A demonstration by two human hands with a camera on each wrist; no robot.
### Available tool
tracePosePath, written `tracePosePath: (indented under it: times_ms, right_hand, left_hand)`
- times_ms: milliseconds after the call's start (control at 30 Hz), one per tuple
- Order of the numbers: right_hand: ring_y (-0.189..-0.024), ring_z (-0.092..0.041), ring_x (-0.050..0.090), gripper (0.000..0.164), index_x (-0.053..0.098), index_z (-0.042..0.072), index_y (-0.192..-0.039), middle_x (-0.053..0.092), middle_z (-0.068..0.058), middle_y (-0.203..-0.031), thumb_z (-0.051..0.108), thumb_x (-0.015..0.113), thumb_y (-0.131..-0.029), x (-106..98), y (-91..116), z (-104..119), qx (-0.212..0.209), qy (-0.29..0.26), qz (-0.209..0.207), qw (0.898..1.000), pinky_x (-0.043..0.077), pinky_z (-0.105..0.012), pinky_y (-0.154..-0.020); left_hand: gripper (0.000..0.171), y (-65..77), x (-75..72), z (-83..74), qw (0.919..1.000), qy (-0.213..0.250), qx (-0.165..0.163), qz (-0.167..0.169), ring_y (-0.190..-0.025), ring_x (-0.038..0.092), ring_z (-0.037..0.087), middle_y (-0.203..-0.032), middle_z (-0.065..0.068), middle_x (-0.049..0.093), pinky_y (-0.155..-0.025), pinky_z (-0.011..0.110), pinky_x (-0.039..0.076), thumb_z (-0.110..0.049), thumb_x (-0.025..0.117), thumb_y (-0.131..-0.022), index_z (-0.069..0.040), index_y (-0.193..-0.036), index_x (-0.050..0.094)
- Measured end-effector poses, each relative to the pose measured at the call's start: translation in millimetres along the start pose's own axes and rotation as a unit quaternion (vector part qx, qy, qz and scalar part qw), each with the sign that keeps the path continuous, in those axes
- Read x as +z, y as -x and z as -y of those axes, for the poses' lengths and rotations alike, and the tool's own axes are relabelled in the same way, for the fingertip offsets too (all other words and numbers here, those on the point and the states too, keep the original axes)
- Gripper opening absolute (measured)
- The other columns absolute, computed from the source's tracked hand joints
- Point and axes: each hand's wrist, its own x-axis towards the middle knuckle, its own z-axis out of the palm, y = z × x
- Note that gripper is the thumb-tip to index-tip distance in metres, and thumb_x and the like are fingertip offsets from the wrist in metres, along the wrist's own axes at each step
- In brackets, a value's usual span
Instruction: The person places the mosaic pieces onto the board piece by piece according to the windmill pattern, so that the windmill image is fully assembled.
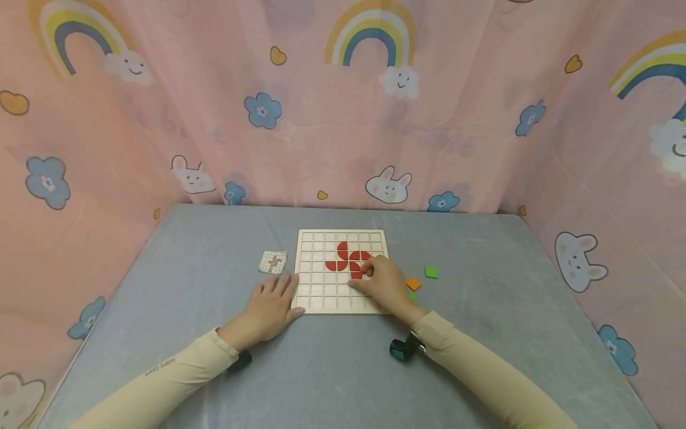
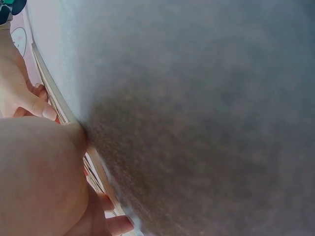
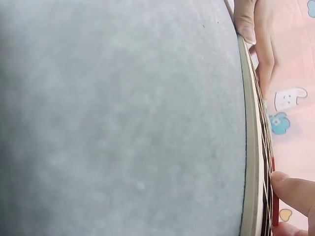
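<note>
A square wooden grid board (image 1: 316, 301) lies on the table with several red quarter-round pieces (image 1: 336, 266) set in a pinwheel near its middle. My right hand (image 1: 387, 285) is over the board's right side, thumb and finger pinching a red piece (image 3: 275, 204) at the pinwheel's lower right; the hand partly covers it. At the board's lower left corner my left hand (image 1: 268, 310) rests with fingers extended, thumb on the front edge and fingertips along the left edge. Left of the board lies a small pattern card (image 1: 274, 261) printed with a red pinwheel on a grid.
Right of the board are an orange square piece (image 1: 413, 283), a green square piece (image 1: 431, 272) and another green piece (image 1: 411, 294) partly behind my right hand. The grey table (image 1: 332, 375) meets a pink printed curtain (image 1: 321, 149) at the back and sides.
</note>
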Motion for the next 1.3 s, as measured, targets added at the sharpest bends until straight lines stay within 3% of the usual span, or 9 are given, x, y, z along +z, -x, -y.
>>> tracePosePath:
  times_ms: [1300]
  right_hand:
    - [-0.079, -0.019, 0.055, 0.034, 0.072, 0.006, -0.091, 0.062, -0.006, -0.087, 0.028, 0.096, -0.080, 2.4, -0.7, -0.9, -0.005, -0.010, -0.013, 1.000, 0.044, -0.036, -0.074]
  left_hand:
    - [0.071, 1.0, -2.4, -1.4, 1.0000, 0.004, -0.001, 0.002, -0.150, 0.035, 0.052, -0.165, 0.030, 0.036, -0.112, 0.068, 0.036, -0.038, 0.056, -0.110, 0.008, -0.160, 0.035]
